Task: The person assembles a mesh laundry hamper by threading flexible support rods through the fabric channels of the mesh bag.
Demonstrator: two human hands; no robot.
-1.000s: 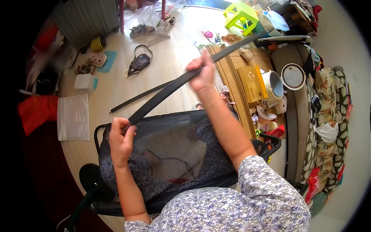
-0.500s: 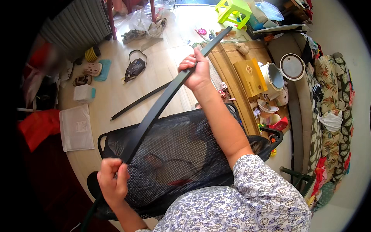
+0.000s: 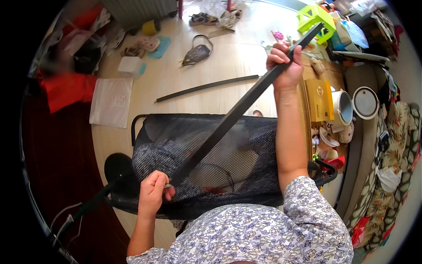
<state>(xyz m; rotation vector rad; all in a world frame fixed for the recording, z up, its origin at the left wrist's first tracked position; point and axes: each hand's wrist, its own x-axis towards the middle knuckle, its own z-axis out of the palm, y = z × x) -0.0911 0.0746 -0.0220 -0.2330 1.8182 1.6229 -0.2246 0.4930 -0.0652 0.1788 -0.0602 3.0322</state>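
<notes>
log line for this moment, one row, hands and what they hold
left hand: grips lower end of black strip | right hand: grips its upper part | strip slants over black mesh frame

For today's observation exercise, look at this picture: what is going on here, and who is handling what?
A person in a flowered top holds a long black strip slanted over a black mesh seat panel. The right hand grips it high up near its far end; the left hand pinches the lower end against the mesh. A second black strip lies loose on the pale floor beyond, near a white sheet.
</notes>
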